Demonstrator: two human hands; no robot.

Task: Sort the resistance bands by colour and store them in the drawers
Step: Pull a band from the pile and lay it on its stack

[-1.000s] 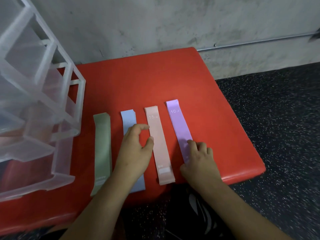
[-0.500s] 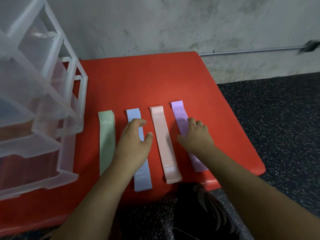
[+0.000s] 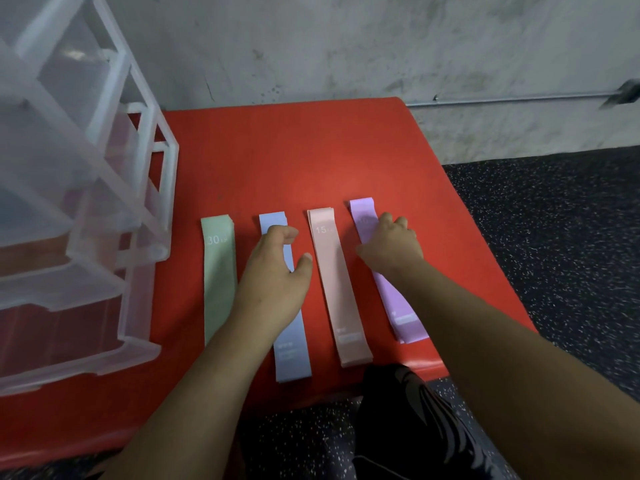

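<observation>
Four resistance bands lie flat side by side on the red padded bench (image 3: 294,157): a green band (image 3: 218,282) marked 30, a blue band (image 3: 293,351), a pink band (image 3: 334,282) marked 15 and a purple band (image 3: 401,313). My left hand (image 3: 273,278) rests on the blue band's upper half with fingers bent down onto it, thumb off to the side. My right hand (image 3: 391,245) presses on the purple band's far end, covering its number. Neither hand lifts a band.
A clear plastic drawer unit (image 3: 86,202) stands on the bench at the left, its drawers facing right toward the bands. Behind the bench is a grey concrete wall (image 3: 346,46). Black speckled floor (image 3: 554,237) lies to the right, and a dark shoe (image 3: 408,420) shows below the bench edge.
My right hand has slid along the purple band from its near end to its far end. My left hand stayed on the blue band. The camera moved closer.
</observation>
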